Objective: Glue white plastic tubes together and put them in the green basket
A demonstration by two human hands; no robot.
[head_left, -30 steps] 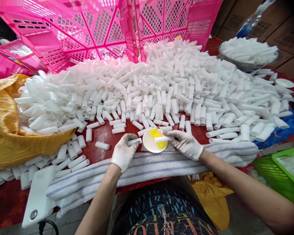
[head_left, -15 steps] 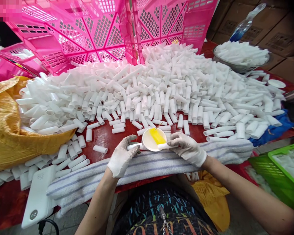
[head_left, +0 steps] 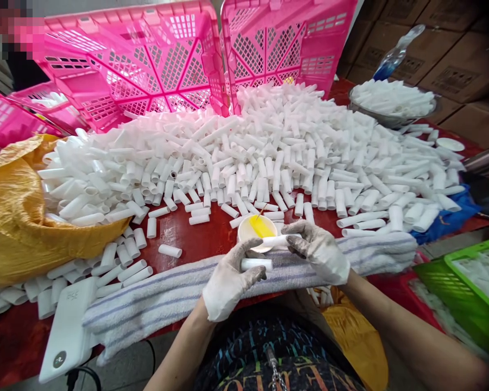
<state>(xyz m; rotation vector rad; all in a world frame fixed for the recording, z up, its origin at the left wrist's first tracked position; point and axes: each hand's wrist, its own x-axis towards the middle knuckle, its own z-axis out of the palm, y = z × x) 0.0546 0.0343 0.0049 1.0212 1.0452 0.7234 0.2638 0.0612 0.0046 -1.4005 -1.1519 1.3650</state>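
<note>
My left hand [head_left: 233, 282], in a white glove with greyed fingertips, is closed around a short white plastic tube [head_left: 257, 264] just in front of a small white bowl. In my gloved right hand [head_left: 323, 252], thumb and fingers pinch a narrower white tube [head_left: 282, 239], which points left and crosses the bowl's near right side. The small white bowl [head_left: 245, 230] has a bright yellow patch [head_left: 263, 225] inside and a thin brown stick rising from it; I cannot tell if the yellow is solid or liquid. The two held tubes appear apart.
A large heap of white tubes [head_left: 261, 146] lies behind my hands against pink crates [head_left: 175, 60]. Beneath my wrists runs a striped towel [head_left: 158, 296]. A yellow sack [head_left: 16, 212] and white power bank [head_left: 67, 331] are left, a heaped metal bowl [head_left: 375, 117] far right.
My left hand has come right and closer to my body, bringing its tube from the bowl's left side to in front of it. My right hand has shifted slightly right, still gripping its tube.
</note>
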